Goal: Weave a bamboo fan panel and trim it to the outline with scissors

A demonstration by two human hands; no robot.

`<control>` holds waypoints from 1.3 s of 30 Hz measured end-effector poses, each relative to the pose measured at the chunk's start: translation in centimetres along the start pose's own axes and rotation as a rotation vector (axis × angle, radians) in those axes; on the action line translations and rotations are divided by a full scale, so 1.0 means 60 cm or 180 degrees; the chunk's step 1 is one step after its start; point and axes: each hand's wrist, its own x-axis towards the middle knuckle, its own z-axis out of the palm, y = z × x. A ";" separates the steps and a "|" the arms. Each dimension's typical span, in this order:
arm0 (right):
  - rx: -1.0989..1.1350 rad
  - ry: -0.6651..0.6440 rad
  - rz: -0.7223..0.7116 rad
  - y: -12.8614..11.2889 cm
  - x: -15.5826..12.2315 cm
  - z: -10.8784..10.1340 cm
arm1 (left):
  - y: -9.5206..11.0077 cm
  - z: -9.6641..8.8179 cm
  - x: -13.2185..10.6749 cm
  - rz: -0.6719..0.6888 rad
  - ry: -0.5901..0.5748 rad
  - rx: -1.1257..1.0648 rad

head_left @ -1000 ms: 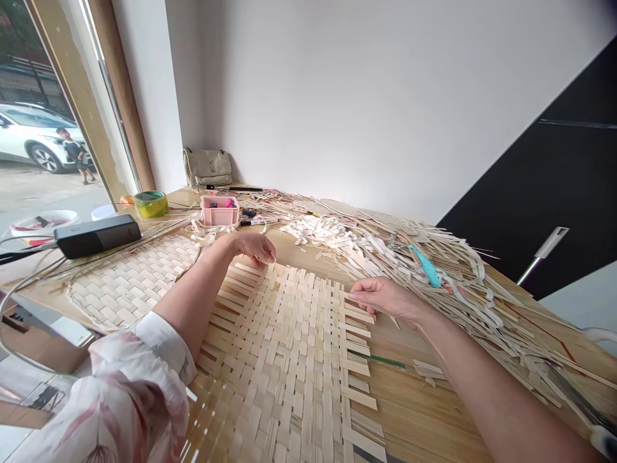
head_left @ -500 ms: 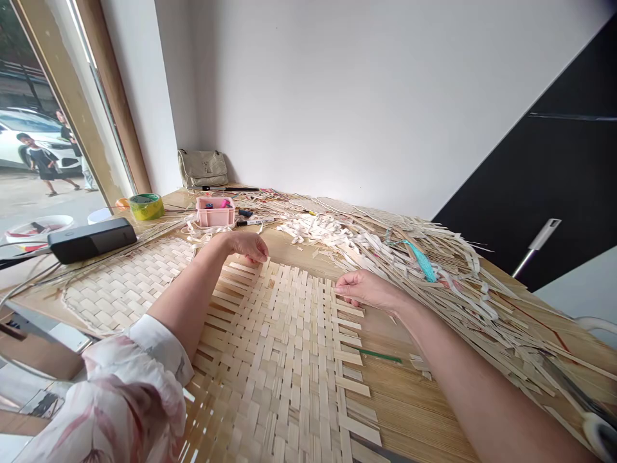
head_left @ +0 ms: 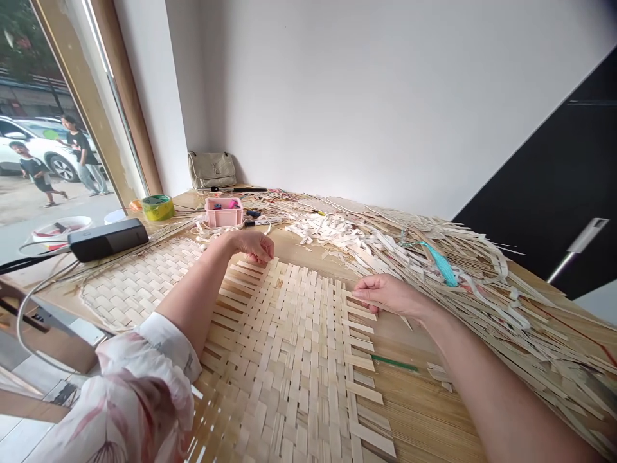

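Left hand [head_left: 255, 246], just left of centre frame, pinching woven mat [head_left: 289, 347] at far corner; right hand [head_left: 383, 292], right of centre, grasping strip along edge.

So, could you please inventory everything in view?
front mat: one, pale, front centre
other mat: one, pale, left
loose strips: many, pale, right
curly strips: many, white, back centre
flat piece: one, turquoise, among loose strips
thin strip: one, green, right of front mat
box: one, pink, back left
marker: one, black and white, beside box
tape roll: one, green-yellow, back left
oblong device: one, dark grey, left
bag: one, beige, back left
long handle: one, silver, far right
table: one, light brown, beneath
wall: one, white, behind
car: at least one, white, outside
people: two, dark tops, outside
sleeve: one, white and pink, front left
left grip: one, front mat's back left corner
right grip: one, front mat's right edge
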 end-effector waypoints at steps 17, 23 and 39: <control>-0.0041 0.0172 -0.0092 -0.020 0.015 0.023 | 0.001 -0.005 -0.001 -0.0029 0.0047 0.0202; -0.0004 0.0233 -0.0122 -0.022 0.010 0.026 | 0.008 -0.009 -0.011 0.0073 0.0374 0.0453; 0.0097 0.0177 -0.0276 -0.001 0.013 0.021 | -0.007 -0.017 -0.009 -0.0296 0.0224 0.0496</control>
